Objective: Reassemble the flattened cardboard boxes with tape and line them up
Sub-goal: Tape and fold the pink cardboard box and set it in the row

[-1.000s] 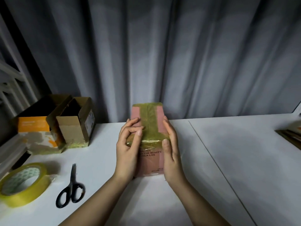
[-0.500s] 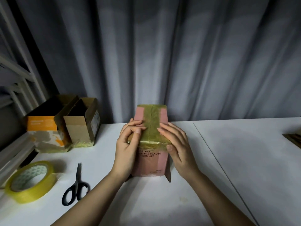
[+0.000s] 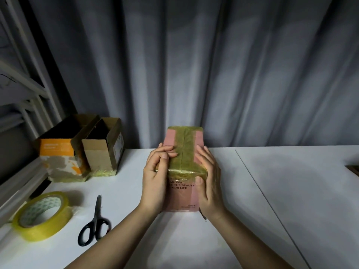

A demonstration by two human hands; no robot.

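Note:
A pink cardboard box (image 3: 182, 197) with printed text stands on the white table (image 3: 272, 200), yellowish tape (image 3: 184, 152) running over its top and down the front. My left hand (image 3: 155, 175) holds its left side, fingers curled over the top edge onto the tape. My right hand (image 3: 208, 177) lies along the right side with fairly straight fingers, thumb pressing the front face. Two open boxes stand side by side at the back left: an orange and white one (image 3: 56, 152) and a brown one (image 3: 101, 152).
A roll of yellow tape (image 3: 41, 228) lies at the front left, black scissors (image 3: 96, 224) beside it. A white rack (image 3: 19, 90) stands at the left and a grey curtain (image 3: 233, 74) hangs behind. A dark object (image 3: 352, 169) pokes in at the right edge.
My right hand has slid from flat on the taped top to the box's right side, thumb on the front. My left hand and the box have stayed in place.

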